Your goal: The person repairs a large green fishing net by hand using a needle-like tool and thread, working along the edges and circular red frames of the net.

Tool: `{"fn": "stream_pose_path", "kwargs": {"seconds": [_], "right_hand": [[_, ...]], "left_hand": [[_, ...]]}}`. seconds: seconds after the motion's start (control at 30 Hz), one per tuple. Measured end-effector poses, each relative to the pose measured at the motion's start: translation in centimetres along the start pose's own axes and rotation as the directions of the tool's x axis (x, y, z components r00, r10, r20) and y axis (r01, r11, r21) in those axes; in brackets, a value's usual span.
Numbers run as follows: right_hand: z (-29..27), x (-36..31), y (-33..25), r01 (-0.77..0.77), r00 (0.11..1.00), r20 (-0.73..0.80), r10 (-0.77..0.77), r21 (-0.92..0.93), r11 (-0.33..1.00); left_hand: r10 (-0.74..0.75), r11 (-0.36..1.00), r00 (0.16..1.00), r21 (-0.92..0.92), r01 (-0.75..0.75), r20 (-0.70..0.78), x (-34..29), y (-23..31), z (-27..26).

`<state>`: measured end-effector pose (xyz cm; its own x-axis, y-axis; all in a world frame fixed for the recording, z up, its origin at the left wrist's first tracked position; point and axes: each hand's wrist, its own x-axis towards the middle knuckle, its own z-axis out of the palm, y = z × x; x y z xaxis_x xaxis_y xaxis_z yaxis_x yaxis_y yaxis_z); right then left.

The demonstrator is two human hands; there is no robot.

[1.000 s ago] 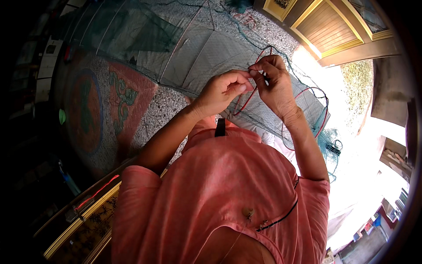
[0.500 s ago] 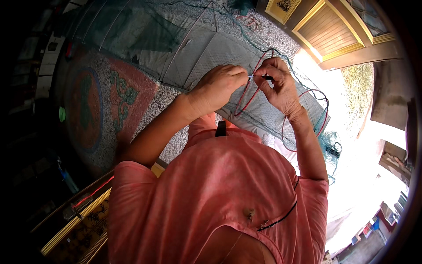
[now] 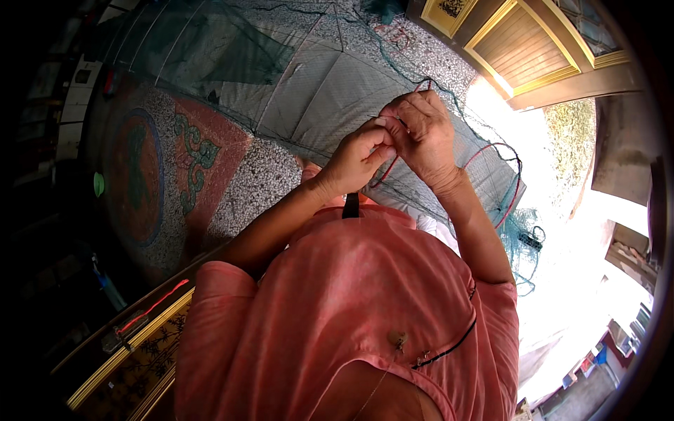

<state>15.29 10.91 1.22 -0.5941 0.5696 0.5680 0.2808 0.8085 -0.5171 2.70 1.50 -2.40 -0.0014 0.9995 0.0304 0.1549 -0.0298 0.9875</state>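
Both hands are bunched together, fingertips touching: left hand (image 3: 358, 158) and right hand (image 3: 421, 133) pinched shut on the green net (image 3: 309, 98) and its red cord (image 3: 385, 172). Net spreads out beyond them over the patterned floor (image 3: 182, 168).

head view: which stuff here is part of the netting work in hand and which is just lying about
In use:
- left hand
- right hand
- green mesh net
- red cord

Lying about:
- patterned floor
- small green round thing
- wooden door
- yellow-edged frame
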Motion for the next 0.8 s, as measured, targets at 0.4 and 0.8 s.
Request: {"fn": "stream_pose_path", "kwargs": {"seconds": [0.4, 0.8], "right_hand": [[-6.8, 6.3, -7.4, 0.006, 0.973, -0.120, 0.198, 0.869, 0.494], [-19.5, 3.0, -7.7, 0.332, 0.909, -0.408, 0.086, 0.834, 0.441]], "left_hand": [[0.179, 0.982, 0.946, 0.105, -0.156, -0.272, 1.2, 2.1, 2.6], [0.410, 0.833, 0.908, 0.440, -0.336, -0.083, 2.1, 3.5, 3.0]]}}
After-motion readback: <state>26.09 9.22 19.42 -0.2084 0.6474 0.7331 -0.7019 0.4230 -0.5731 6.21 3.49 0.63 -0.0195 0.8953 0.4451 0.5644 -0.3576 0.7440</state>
